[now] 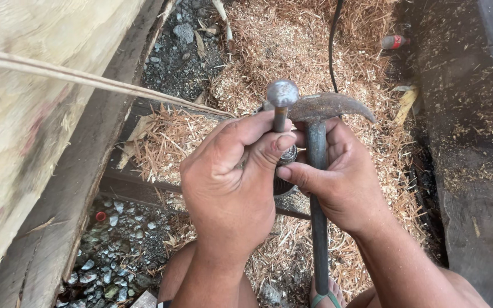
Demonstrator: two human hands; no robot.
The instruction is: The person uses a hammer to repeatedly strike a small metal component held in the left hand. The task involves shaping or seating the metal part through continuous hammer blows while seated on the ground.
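Note:
My left hand (229,177) grips a short metal rod with a rounded, worn head (281,94), held upright between thumb and fingers. My right hand (343,177) holds a rusty claw hammer (320,108) by its steel shaft just below the head, the shaft running down past my wrist. The hammer head lies right beside the rod's top, touching or nearly so. A round metal part (286,157) is partly hidden between my two hands, under the rod.
Wood shavings and sawdust (292,45) cover the ground. A pale timber slab (35,114) and dark plank lie at left, a dark board (475,142) at right. Gravel (115,251), a black cable (332,40), a small bottle (394,41) and my sandalled foot (326,296) are nearby.

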